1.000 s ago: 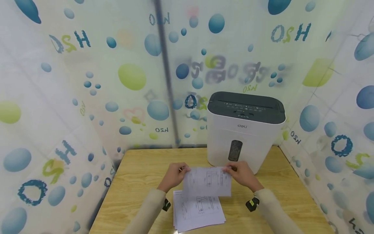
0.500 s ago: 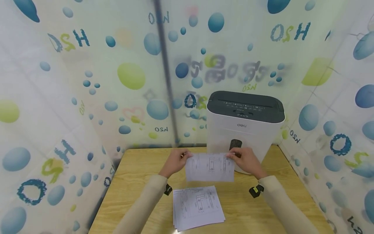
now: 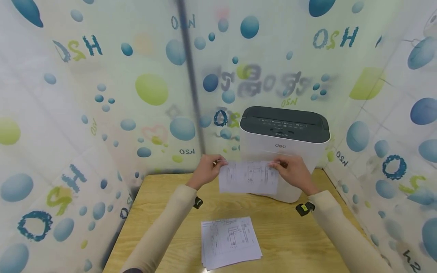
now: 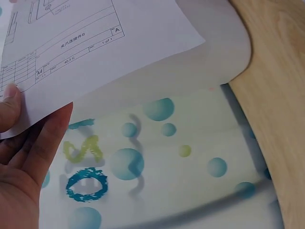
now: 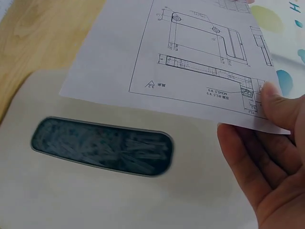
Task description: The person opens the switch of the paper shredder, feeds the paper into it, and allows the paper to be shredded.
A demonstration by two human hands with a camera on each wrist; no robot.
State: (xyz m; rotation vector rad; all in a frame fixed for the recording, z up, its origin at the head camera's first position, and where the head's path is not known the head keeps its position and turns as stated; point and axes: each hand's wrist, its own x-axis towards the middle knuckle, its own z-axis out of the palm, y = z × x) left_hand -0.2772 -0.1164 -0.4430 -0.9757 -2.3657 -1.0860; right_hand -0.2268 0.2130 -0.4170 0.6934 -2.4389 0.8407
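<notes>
The biggest thing is the pale wall cover [image 3: 153, 125] with blue and green dots and the letters H2O on it. It goes up behind and on both sides of the light brown wooden desk [image 3: 283, 235].

A tall white machine with a dark grey top [image 3: 283, 149] stands at the back of the desk, to the right of the middle. It says "deli" on the front, and there is a long slot in its top.

Two arms in long cream sleeves [image 3: 164, 227] reach in from the near side.

A messy pile of white printed paper [image 3: 232, 244] lies flat on the desk, close to the person. The top page has a line drawing of a bent part.

One white sheet of paper with thin black drawings [image 3: 247, 178] is up in the air, above the desk and past the pile. It covers some of the low front of the machine. I can't tell if it touches the machine.

The bare left hand [image 3: 207, 170] pinches one end of the sheet, thumb on the printed side and fingers under it. The bare right hand [image 3: 295, 172] pinches the other end the same way.

The machine has a dark window with round corners [image 5: 102, 147], with pale bits showing in it.

Smallest are the little black boxes [image 3: 305, 208], one on each wrist.
</notes>
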